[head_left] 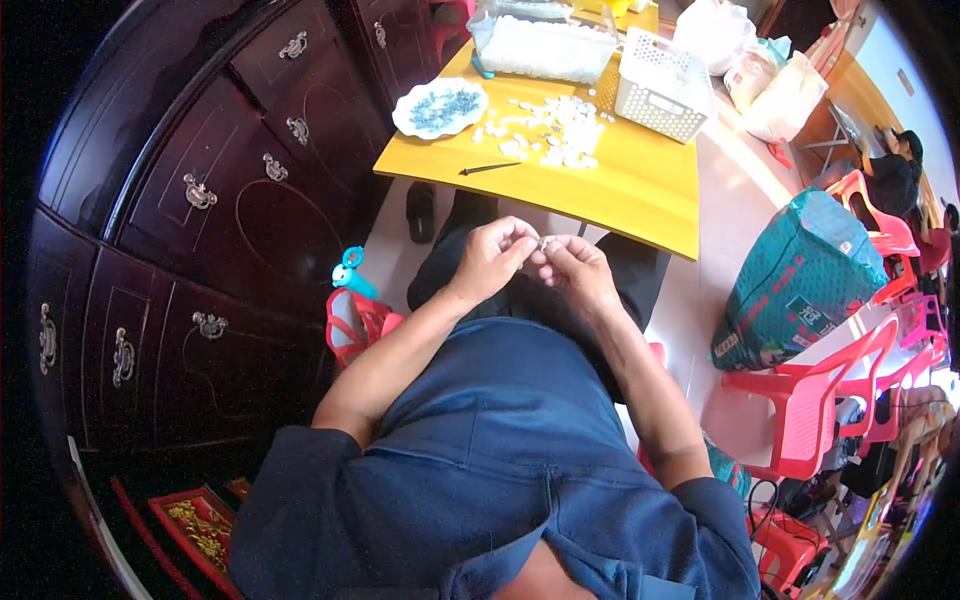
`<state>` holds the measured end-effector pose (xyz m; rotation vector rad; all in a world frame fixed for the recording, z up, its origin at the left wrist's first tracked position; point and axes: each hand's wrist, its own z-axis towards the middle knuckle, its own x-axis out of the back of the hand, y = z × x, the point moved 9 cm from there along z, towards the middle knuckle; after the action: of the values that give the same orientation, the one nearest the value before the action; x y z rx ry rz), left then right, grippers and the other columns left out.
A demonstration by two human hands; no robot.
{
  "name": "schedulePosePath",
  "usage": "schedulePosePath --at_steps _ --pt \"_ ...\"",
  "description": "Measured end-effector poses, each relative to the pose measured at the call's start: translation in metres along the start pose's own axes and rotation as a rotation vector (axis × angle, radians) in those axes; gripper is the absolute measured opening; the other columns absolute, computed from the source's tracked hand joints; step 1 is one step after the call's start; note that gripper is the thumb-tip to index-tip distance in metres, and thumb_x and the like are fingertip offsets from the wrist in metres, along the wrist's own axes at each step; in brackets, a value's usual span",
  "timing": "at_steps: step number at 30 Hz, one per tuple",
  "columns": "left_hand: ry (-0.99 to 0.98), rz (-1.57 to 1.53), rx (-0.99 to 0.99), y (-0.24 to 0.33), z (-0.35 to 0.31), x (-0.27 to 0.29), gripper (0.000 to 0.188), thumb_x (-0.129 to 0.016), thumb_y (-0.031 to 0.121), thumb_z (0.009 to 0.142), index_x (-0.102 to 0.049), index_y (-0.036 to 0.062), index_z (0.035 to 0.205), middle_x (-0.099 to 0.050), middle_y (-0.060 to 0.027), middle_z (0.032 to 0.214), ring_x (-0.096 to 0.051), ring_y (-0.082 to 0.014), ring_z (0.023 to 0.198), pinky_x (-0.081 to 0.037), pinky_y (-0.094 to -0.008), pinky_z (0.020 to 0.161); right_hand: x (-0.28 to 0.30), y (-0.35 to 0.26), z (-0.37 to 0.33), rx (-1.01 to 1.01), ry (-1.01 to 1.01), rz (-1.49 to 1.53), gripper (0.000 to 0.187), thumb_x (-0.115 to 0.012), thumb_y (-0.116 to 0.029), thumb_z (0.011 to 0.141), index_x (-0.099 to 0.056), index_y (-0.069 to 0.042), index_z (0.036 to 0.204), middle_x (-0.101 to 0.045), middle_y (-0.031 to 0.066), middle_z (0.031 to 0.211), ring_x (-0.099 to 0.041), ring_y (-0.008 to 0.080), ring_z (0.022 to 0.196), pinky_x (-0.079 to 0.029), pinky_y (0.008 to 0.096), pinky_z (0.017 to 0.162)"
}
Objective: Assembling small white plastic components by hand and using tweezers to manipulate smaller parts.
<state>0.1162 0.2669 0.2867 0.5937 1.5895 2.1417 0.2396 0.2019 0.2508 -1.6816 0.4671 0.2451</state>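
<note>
My left hand (492, 258) and my right hand (574, 270) meet above my lap, just short of the table's near edge. Their fingertips pinch together on a small whitish piece (543, 245), too small to name. On the yellow table (640, 205) beyond them lies a loose spread of small white pieces (568, 132). A thin black pointed tool (490, 168) rests near the front edge. To its left, a white scalloped plate (404, 112) carries many small blue-grey pieces (445, 108).
A clear plastic bin (545, 50) and a white perforated basket (664, 90) stand at the table's back. Dark drawers (200, 190) line the left. At right are a large teal bag (800, 280), pink chairs (805, 400) and a seated person (893, 180). A turquoise bottle (350, 275) stands by my left arm.
</note>
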Motion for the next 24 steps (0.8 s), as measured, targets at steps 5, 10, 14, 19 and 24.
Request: schedulePosePath --at_steps 5,10,14,19,24 --pt "-0.007 0.005 0.006 0.0002 -0.0012 -0.0015 0.009 -0.063 0.011 0.098 -0.066 0.0017 0.097 -0.069 -0.0011 0.081 -0.055 -0.0036 0.064 -0.046 -0.0197 0.057 -0.0024 -0.0058 -0.0024 0.053 0.004 -0.052 0.016 -0.061 -0.017 0.101 -0.066 -0.004 0.108 -0.072 0.0032 0.091 -0.064 0.0075 0.072 -0.052 0.0212 0.066" --pt "-0.001 -0.013 0.014 0.0015 0.0001 -0.0005 0.01 -0.063 0.011 0.098 -0.066 0.0016 0.097 -0.069 -0.0015 0.081 -0.056 -0.0037 0.064 -0.046 -0.0198 0.057 -0.0041 -0.0077 -0.0028 0.089 -0.019 -0.086 0.015 -0.061 -0.018 0.101 -0.065 -0.005 0.107 -0.072 0.0036 0.091 -0.064 0.0076 0.072 -0.052 0.0211 0.065" --pt "-0.012 -0.01 0.023 0.001 -0.0002 -0.0026 0.009 -0.062 0.01 0.098 -0.065 0.0016 0.097 -0.068 -0.0015 0.08 -0.056 -0.0037 0.064 -0.046 -0.0199 0.057 -0.0047 -0.0086 -0.0034 0.085 -0.014 -0.11 0.014 -0.061 -0.017 0.101 -0.065 -0.005 0.107 -0.072 0.0035 0.091 -0.064 0.0073 0.072 -0.051 0.0206 0.065" --pt "0.015 -0.014 0.053 0.0005 0.0001 0.001 0.008 -0.062 0.006 0.095 -0.066 0.0 0.092 -0.069 -0.0016 0.078 -0.06 -0.0048 0.066 -0.047 -0.0217 0.057 -0.0021 -0.0074 -0.0019 0.092 -0.002 -0.112 0.013 -0.062 -0.016 0.101 -0.065 -0.005 0.107 -0.072 0.0037 0.09 -0.064 0.0071 0.072 -0.051 0.0201 0.065" --pt "-0.007 0.004 0.076 -0.0037 -0.0007 -0.001 0.009 -0.062 0.01 0.098 -0.065 0.0016 0.098 -0.069 -0.0019 0.081 -0.056 -0.0039 0.064 -0.047 -0.02 0.057 -0.0023 -0.0069 -0.0012 0.096 -0.012 -0.118 0.014 -0.062 -0.017 0.1 -0.065 -0.005 0.107 -0.073 0.0039 0.091 -0.064 0.0073 0.072 -0.051 0.0206 0.066"
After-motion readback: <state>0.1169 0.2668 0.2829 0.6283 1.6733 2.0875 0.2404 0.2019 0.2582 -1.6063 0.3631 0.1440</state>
